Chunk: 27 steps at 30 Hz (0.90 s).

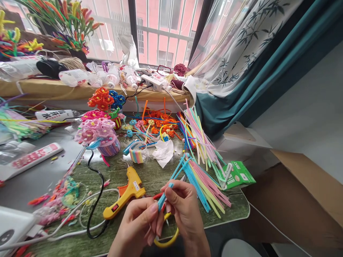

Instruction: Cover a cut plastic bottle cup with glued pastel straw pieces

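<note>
Near the table's front edge, my left hand (139,221) and my right hand (184,208) meet, both pinching a short blue pipe cleaner (161,202). Its folded shape is partly hidden by the fingers. Beneath my hands lies a pair of scissors (169,244) with red and yellow handles, mostly covered. Just right of my right hand, blue, yellow and pink pipe cleaners (211,185) fan out on the table. A yellow hot glue gun (128,194) rests to the left of my hands, its nozzle pointing away from me.
A flowerpot of pink pipe-cleaner flowers (109,146), a tape roll (138,152) and white paper (164,152) stand or lie behind the glue gun. Cables (92,178) cross the left side. A green packet (239,175) lies at right, near a cardboard box (308,175). Bottles (73,77) line the sill.
</note>
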Each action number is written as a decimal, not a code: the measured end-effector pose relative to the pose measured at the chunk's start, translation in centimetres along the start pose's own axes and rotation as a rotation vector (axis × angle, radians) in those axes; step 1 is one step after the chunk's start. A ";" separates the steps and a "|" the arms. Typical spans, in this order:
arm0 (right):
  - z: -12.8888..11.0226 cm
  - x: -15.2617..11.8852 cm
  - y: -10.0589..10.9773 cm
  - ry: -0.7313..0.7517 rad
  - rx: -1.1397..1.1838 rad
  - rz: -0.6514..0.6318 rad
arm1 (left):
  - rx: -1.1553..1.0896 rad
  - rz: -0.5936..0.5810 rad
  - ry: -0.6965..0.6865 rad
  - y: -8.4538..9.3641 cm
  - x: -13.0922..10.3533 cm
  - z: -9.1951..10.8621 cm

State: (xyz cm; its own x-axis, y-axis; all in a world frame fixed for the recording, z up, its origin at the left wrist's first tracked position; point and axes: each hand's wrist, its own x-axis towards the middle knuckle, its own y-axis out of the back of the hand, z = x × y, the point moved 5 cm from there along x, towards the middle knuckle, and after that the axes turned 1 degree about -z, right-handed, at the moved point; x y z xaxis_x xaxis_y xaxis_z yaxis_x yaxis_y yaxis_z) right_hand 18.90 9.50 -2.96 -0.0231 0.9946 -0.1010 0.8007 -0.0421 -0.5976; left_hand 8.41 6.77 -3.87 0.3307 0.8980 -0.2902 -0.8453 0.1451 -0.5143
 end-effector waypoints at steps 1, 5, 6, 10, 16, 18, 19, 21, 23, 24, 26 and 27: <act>0.0 0.0 0.1 -0.003 0.010 0.011 | -0.015 -0.003 0.004 0.0 0.1 0.0; 0.0 0.0 0.5 0.009 0.008 0.058 | -0.064 -0.006 0.017 0.0 0.3 -0.3; -0.1 0.0 0.6 0.020 0.000 0.073 | -0.057 0.012 0.014 0.0 0.3 -0.3; -0.4 -0.2 1.0 0.060 0.017 0.158 | 0.149 0.205 -0.171 0.2 -0.1 0.7; 0.1 -0.8 0.7 0.036 0.042 0.265 | 1.137 0.488 -0.922 -0.6 -2.8 3.6; 0.3 -0.8 0.4 0.022 0.027 0.256 | 1.379 0.510 -1.080 -1.1 -3.4 3.7; 0.3 -0.8 0.3 0.020 0.020 0.253 | 1.447 0.519 -1.139 -1.3 -3.6 3.7; 0.3 -0.8 0.2 0.017 0.004 0.250 | 1.525 0.520 -1.219 -1.7 -3.8 3.7; 0.3 -0.8 0.2 0.018 -0.008 0.257 | 1.567 0.507 -1.286 -2.1 -3.8 3.7; 0.2 -0.8 0.2 0.019 -0.013 0.261 | 1.586 0.491 -1.303 -2.2 -3.7 3.6; 0.2 -0.8 0.3 0.020 -0.018 0.273 | 1.615 0.458 -1.307 -2.3 -3.5 3.4; 0.2 -0.8 0.4 0.019 -0.020 0.280 | 1.622 0.442 -1.303 -2.3 -3.4 3.3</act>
State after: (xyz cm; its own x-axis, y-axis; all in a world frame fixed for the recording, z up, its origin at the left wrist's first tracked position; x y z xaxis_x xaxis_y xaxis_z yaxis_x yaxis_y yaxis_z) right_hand 19.09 8.64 -3.27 0.2116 0.9461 -0.2452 0.7861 -0.3138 -0.5325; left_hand 7.82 4.72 0.91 0.2536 0.5624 0.7870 -0.5232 -0.6046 0.6006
